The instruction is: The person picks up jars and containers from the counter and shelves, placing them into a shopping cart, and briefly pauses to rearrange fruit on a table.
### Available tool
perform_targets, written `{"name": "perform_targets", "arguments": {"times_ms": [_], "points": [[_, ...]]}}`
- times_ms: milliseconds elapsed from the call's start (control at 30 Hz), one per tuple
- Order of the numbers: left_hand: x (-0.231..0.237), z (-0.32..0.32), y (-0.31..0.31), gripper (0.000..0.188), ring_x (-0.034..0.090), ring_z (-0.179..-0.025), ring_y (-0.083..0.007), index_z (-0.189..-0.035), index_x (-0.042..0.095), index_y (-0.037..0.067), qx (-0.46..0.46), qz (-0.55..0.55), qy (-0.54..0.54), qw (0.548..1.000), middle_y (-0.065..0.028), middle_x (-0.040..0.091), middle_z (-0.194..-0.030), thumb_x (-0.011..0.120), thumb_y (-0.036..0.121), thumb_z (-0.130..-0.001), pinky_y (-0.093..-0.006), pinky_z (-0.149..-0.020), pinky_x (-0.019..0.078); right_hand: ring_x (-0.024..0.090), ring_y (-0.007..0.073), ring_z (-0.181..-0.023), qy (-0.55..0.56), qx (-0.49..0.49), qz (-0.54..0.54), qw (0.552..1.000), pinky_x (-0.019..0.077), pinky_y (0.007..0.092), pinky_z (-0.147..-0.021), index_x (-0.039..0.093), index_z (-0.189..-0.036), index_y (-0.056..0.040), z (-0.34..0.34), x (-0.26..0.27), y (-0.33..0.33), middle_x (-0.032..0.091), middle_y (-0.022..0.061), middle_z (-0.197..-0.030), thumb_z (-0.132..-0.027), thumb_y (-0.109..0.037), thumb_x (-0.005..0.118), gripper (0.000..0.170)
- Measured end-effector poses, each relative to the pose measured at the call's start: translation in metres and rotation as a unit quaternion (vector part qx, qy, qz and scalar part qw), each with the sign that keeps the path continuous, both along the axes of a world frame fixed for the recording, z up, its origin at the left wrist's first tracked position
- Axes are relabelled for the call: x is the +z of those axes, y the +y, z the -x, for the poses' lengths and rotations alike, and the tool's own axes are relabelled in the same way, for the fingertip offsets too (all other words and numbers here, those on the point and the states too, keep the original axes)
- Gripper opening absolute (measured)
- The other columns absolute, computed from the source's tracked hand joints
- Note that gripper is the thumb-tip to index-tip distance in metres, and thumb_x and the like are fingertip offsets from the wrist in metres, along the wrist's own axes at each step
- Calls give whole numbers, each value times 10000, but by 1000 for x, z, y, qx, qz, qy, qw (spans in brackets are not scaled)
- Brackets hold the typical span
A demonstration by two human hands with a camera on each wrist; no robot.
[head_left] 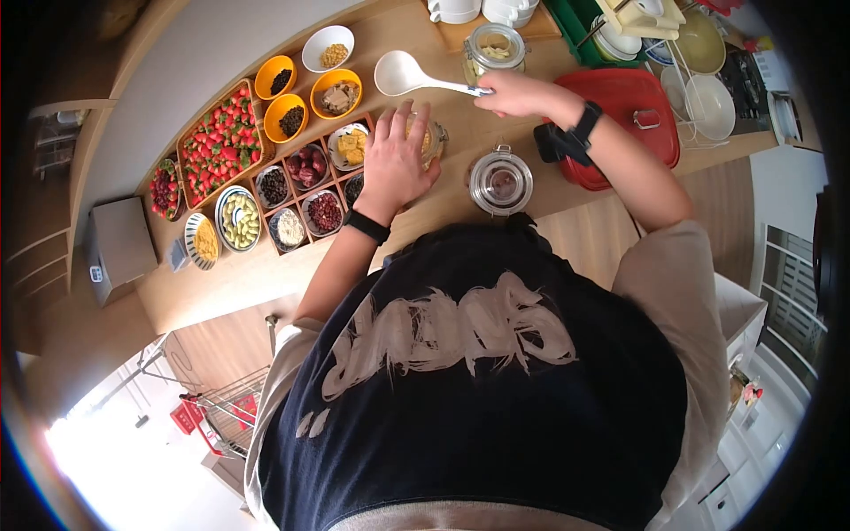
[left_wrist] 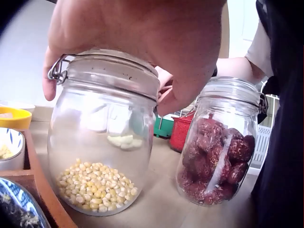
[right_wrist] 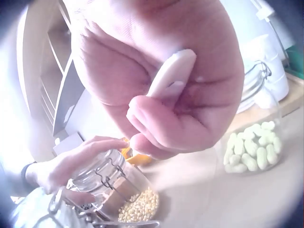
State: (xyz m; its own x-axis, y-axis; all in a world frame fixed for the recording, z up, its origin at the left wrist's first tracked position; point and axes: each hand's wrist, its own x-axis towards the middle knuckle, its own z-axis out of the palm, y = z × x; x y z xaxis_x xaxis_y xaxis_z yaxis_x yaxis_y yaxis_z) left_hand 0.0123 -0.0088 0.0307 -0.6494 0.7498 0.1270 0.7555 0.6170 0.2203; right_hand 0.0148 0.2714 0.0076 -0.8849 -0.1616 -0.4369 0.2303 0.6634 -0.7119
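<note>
A white ladle (head_left: 400,74) extends from my right hand (head_left: 518,94), whose fingers curl round its handle (right_wrist: 172,71); the bowl points left over the counter. My left hand (head_left: 396,165) spans the top of a glass jar of corn kernels (left_wrist: 99,187), thumb on one side and fingers on the other. The jar stands upright with a wire clip (left_wrist: 59,71) at its side. Beside it stands a lidded clip-top jar of dark red dried fruit (left_wrist: 216,161). Farther back, near my right hand, is a jar of pale, peanut-shaped pieces (right_wrist: 251,147).
A wooden divided tray (head_left: 296,191) with small bowls lies left of my left hand. Yellow bowls (head_left: 336,94), a white bowl (head_left: 328,48) and a basket of strawberries (head_left: 220,142) stand beyond it. A red-lidded container (head_left: 620,124) sits at the right, near a green rack (head_left: 575,31).
</note>
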Motion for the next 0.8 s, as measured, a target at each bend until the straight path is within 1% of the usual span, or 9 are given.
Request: {"name": "perform_targets", "arguments": {"times_ms": [33, 67, 233, 333, 367, 467, 600, 667, 800], "points": [[1, 0, -2, 833, 470, -1273, -376, -1483, 431, 161, 0, -5, 4, 1000, -151, 447, -1437, 773, 331, -743, -497, -1021, 448, 569, 175, -524, 37, 9, -8, 999, 447, 351, -514, 628, -861, -8, -12, 23, 0, 622, 54, -622, -918, -270, 614, 268], [-1, 2, -5, 847, 473, -1261, -391, -1496, 417, 174, -3, -14, -4, 1000, -177, 448, -1422, 777, 318, -742, -490, -1031, 442, 620, 195, -605, 50, -35, 1, 998, 481, 380, -593, 637, -919, -6, -25, 33, 0, 641, 83, -654, -932, -238, 617, 233], [-9, 5, -7, 862, 495, -1174, -392, -1513, 398, 197, 3, -15, -25, 1000, -214, 474, -1333, 788, 315, -754, -477, -1000, 453, 624, 412, -751, 167, -148, -59, 973, 476, 424, -634, 631, -975, 1, -84, 74, 1, 634, 227, -785, -920, -227, 666, 237], [-9, 3, 0, 861, 500, -1168, -393, -1512, 400, 197, 27, -17, -23, 999, -214, 474, -1332, 793, 310, -754, -477, -994, 456, 568, 294, -610, 231, -246, 1, 941, 441, 381, -583, 615, -967, 4, -110, 73, -2, 588, 170, -698, -924, -174, 677, 194], [-8, 2, 2, 862, 506, -1159, -393, -1509, 398, 173, 30, -15, -17, 999, -213, 475, -1326, 797, 308, -757, -477, -984, 461, 510, 222, -574, 246, -282, 26, 927, 421, 350, -559, 602, -943, 6, -117, 65, -3, 542, 133, -657, -930, -169, 680, 193], [-10, 5, 12, 860, 521, -1141, -386, -1499, 405, 143, 51, -30, -28, 998, -204, 486, -1312, 801, 320, -757, -469, -956, 488, 497, 207, -564, 287, -339, -24, 896, 412, 347, -549, 600, -929, -3, -133, 60, -12, 531, 125, -649, -942, -191, 670, 201], [-11, 14, 23, 877, 531, -1141, -383, -1489, 409, 115, 47, -30, -10, 998, -198, 497, -1299, 806, 375, -752, -458, -920, 521, 530, 259, -564, 258, -401, -24, 879, 425, 366, -552, 606, -941, -9, -149, 56, -20, 551, 158, -673, -978, -223, 629, 219], [2, 16, 29, 911, 535, -1151, -382, -1490, 407, 113, 71, 43, -64, 994, -192, 506, -1288, 808, 437, -739, -449, -902, 541, 594, 356, -628, 322, -401, -72, 855, 447, 404, -571, 613, -964, -9, -156, 59, -23, 589, 201, -715, -987, -193, 604, 185], [-9, 16, 29, 977, 540, -1152, -400, -1514, 362, 113, 65, 29, -38, 997, -209, 474, -1332, 814, 466, -722, -446, -948, 530, 620, 398, -678, 329, -423, -60, 842, 467, 433, -588, 605, -959, -12, -168, 56, -16, 604, 224, -734, -964, -168, 626, 157]]}}
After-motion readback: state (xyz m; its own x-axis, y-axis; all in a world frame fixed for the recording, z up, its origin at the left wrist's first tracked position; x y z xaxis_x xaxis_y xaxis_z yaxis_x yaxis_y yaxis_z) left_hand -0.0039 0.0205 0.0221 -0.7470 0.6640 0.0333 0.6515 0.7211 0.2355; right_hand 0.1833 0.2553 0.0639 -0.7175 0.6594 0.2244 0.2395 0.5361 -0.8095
